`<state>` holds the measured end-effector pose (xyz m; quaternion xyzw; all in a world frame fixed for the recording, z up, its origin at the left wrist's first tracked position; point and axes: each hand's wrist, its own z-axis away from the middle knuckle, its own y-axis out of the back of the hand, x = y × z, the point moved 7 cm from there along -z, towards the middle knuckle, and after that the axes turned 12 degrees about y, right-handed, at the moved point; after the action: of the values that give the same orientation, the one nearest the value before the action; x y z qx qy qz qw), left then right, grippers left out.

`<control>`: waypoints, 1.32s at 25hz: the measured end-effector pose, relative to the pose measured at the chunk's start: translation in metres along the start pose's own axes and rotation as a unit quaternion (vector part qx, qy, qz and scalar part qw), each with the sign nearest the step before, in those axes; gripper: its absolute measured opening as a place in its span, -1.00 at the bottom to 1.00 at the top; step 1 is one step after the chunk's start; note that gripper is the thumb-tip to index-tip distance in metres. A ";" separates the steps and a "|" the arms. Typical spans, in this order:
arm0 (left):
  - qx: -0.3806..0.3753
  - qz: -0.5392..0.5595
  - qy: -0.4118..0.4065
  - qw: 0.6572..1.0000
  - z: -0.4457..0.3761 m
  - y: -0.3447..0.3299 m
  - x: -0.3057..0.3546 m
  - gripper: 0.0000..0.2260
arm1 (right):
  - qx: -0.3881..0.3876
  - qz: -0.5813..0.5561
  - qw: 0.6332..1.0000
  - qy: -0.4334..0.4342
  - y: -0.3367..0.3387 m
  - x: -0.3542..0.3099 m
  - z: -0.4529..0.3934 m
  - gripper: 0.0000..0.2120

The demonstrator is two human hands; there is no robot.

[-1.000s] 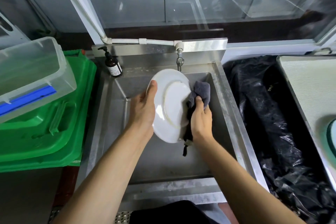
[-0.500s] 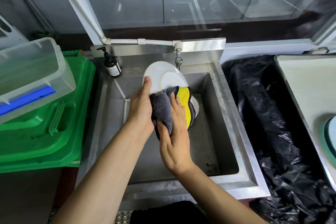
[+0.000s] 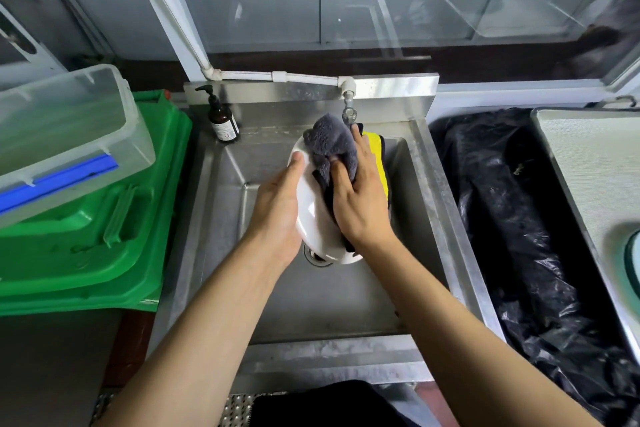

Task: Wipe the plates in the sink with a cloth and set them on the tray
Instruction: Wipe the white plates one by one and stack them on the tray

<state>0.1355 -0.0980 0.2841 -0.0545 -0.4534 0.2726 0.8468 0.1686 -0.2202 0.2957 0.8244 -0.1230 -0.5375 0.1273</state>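
Above the steel sink (image 3: 346,295) I hold a white plate (image 3: 313,215) tilted on edge. My left hand (image 3: 280,204) grips its left rim, thumb on top. A grey and yellow cloth (image 3: 332,146) lies over the plate's face, and my right hand (image 3: 356,194) presses it there with spread fingers, the thumb tucked into the grey folds. Much of the plate is hidden by the cloth and hand. The tray (image 3: 588,191) is at the far right, its pale surface partly cut off by the frame.
A tap (image 3: 349,111) hangs just behind the cloth. A brown pump bottle (image 3: 223,121) stands at the sink's back left corner. Left are green crates (image 3: 90,229) under a clear plastic box (image 3: 62,135). A black bag-lined bin (image 3: 526,229) sits between sink and tray.
My right hand slid the cloth from the plate's right edge onto its face, then up toward the tap. The plate tipped more edge-on; my left hand kept its grip.
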 end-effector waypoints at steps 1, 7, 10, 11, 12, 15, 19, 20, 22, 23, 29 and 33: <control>0.010 -0.013 -0.013 1.000 -0.001 0.000 0.003 -0.74 | -0.003 -0.014 1.000 0.021 -0.002 -0.003 0.005 -0.50; 0.014 -0.066 -0.021 0.998 -0.005 0.006 -0.001 -0.80 | -0.001 -0.027 0.999 0.041 -0.006 0.001 0.017 -0.54; 0.006 -0.089 -0.016 0.996 0.000 0.004 -0.008 -0.79 | -0.003 -0.002 1.000 -0.026 0.008 0.013 -0.014 -0.69; 0.014 -0.095 -0.025 0.995 0.001 0.005 -0.006 -0.79 | -0.004 0.001 0.999 -0.052 0.010 0.020 -0.017 -0.73; 0.023 -0.099 -0.034 0.994 0.002 0.006 -0.004 -0.80 | -0.002 0.003 0.997 -0.082 0.013 0.030 -0.016 -0.77; 0.039 -0.094 -0.040 0.994 0.002 0.008 -0.001 -0.80 | 0.053 -0.011 0.982 -0.178 0.023 0.060 0.004 -0.76; 0.045 -0.093 -0.037 0.994 0.000 0.003 -0.006 -0.75 | 0.043 -0.036 0.995 -0.088 0.005 0.045 0.032 -0.61; 0.051 -0.086 -0.032 0.994 -0.002 0.004 -0.009 -0.71 | 0.018 -0.038 0.999 -0.029 -0.002 0.031 0.038 -0.58; 0.064 -0.070 -0.021 0.995 -0.008 0.006 -0.015 -0.69 | -0.029 -0.032 0.998 0.056 -0.010 0.011 0.049 -0.53; 0.067 -0.064 -0.015 0.996 -0.010 0.007 -0.016 -0.72 | -0.042 -0.023 0.996 0.073 -0.010 0.014 0.053 -0.50; 0.092 -0.077 -0.010 0.993 -0.002 0.006 -0.009 -0.81 | 0.041 -0.044 0.982 -0.180 0.008 0.081 0.083 -0.60; 0.102 -0.069 0.001 0.992 -0.007 0.007 -0.016 -0.82 | 0.101 -0.011 0.952 -0.289 0.045 0.111 0.100 -0.84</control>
<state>0.1311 -0.0986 0.2660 0.0634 -0.4247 0.2581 0.8654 0.1172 -0.3075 0.1773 0.6437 -0.1996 -0.7388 -0.0037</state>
